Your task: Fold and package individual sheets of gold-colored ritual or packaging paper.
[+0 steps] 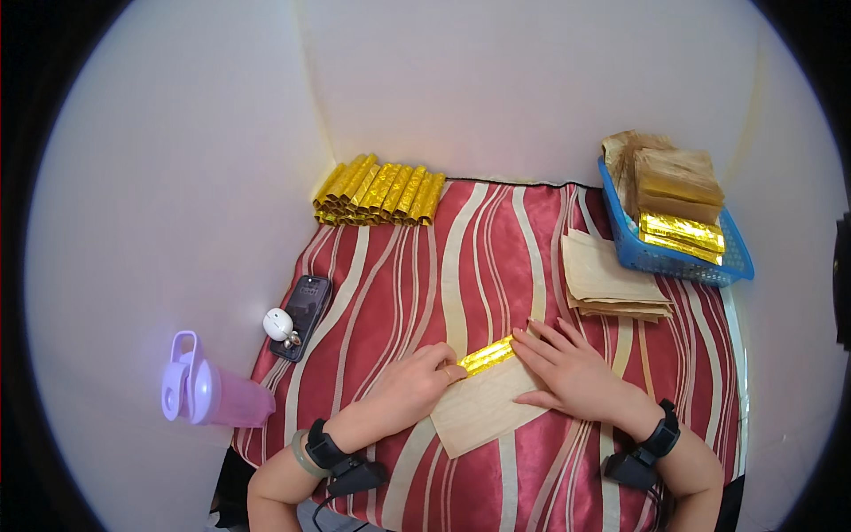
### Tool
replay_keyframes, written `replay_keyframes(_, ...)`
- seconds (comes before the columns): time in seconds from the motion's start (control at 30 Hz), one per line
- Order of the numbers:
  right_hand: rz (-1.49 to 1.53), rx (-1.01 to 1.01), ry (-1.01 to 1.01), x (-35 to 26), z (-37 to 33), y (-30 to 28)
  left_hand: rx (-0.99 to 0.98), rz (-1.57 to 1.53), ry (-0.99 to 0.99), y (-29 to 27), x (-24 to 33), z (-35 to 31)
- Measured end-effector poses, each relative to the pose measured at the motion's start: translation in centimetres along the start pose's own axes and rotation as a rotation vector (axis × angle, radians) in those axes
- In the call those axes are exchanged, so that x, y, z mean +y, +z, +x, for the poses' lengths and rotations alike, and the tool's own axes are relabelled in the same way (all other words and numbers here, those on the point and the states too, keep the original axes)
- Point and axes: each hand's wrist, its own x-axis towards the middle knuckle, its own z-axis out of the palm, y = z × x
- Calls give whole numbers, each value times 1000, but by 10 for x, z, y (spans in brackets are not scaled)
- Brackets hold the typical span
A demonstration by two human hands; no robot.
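A sheet of beige paper lies at a slant on the striped cloth in front of me. Along its far edge runs a shiny gold foil strip. My left hand has its fingers curled, with thumb and fingertips pinched at the strip's left end. Flat on the paper, with fingers spread, rests my right hand; its fingertips touch the strip's right end and the thumb lies lower on the sheet. The paper's right part is hidden under that hand.
Rolled gold paper tubes are piled at the far left. A beige paper stack lies beside a blue basket holding brown paper bundles and gold foil strips. On the left are a phone, a white earphone case and a purple bottle.
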Motion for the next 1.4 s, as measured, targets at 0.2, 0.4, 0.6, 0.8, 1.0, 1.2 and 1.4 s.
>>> replay_keyframes(0.2, 348, -72, -38, 19, 2, -12, -37, -154, -30, -1, -3, -6)
replay_keyframes(0.4, 464, -190, -48, 23, 2, -26, -206, -380, -13, -3, 5, -8)
replay_keyframes(0.6, 486, -219, -64, 31, -1, -18, -209, -216, -33, -2, 35, -12)
replay_keyframes(0.8, 525, -205, -100, 32, 0, -15, -126, -175, -49, 8, 43, -18)
replay_keyframes(1.0, 564, -177, -60, 30, 0, -16, -105, -254, -70, 5, 38, -17)
replay_keyframes(1.2, 613, -131, -18, 32, 2, -9, -31, -328, -116, 5, 33, -15)
replay_keyframes(1.4, 570, -105, 17, 26, 3, -12, -32, -285, -157, 4, 34, -11)
